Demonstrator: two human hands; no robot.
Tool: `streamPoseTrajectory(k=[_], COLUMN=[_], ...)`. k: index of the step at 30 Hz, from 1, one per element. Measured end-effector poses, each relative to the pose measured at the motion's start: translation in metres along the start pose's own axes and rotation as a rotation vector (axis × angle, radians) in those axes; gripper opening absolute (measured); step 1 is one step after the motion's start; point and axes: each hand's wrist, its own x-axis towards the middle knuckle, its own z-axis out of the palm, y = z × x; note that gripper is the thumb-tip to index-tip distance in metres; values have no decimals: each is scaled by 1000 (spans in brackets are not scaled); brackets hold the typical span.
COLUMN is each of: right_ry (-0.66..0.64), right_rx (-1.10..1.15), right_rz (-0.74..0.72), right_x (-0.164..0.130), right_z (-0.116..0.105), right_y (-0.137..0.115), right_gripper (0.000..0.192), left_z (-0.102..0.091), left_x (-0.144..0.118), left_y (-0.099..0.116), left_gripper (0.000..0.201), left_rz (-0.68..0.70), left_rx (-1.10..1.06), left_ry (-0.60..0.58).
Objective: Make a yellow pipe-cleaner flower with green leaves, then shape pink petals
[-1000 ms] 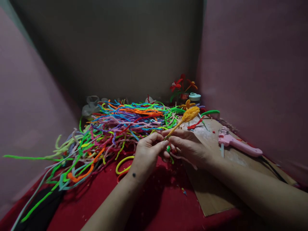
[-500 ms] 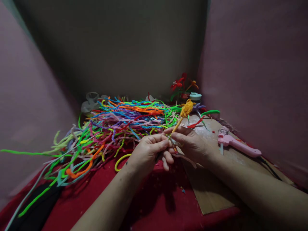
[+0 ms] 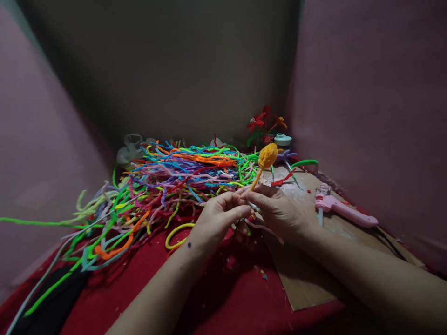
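A yellow pipe-cleaner flower (image 3: 267,156) with a fuzzy rounded head tilts up and to the right from between my hands. My right hand (image 3: 277,207) is closed, thumb and fingers pinching its stem (image 3: 256,179). Just to the left, my left hand (image 3: 223,214) is closed at the lower end of the stem, its thumb and fingertips pressed together. A bit of green shows below the fingertips. What lies between the palms is mostly hidden.
A heap of coloured pipe cleaners (image 3: 188,172) spreads over the red cloth (image 3: 223,298). On the cardboard (image 3: 307,284) to the right lies a pink glue gun (image 3: 342,211). Red flowers (image 3: 256,122) and a jar with a pale lid (image 3: 282,139) stand at the back.
The flower head has turned and shifted slightly left, now looking rounder. My left hand's fingers have curled in, and a green tip has appeared below them.
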Motion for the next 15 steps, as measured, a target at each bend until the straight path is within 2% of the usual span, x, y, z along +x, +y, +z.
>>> streamPoseTrajectory(k=[3, 6, 9, 15], right_ry=[1, -45, -62, -20], right_rx=[-5, -13, 4, 43], right_rz=[11, -13, 13, 54], right_x=[3, 6, 5, 0], right_z=[-3, -6, -7, 0], right_y=[3, 7, 6, -4], right_gripper=[20, 26, 27, 15], left_z=[2, 2, 0, 0], left_x=[0, -1, -1, -2], left_y=[1, -1, -2, -1], left_gripper=[20, 22, 22, 20], left_rz=[49, 55, 51, 6], left_rx=[47, 75, 59, -36], left_ry=[99, 144, 147, 97])
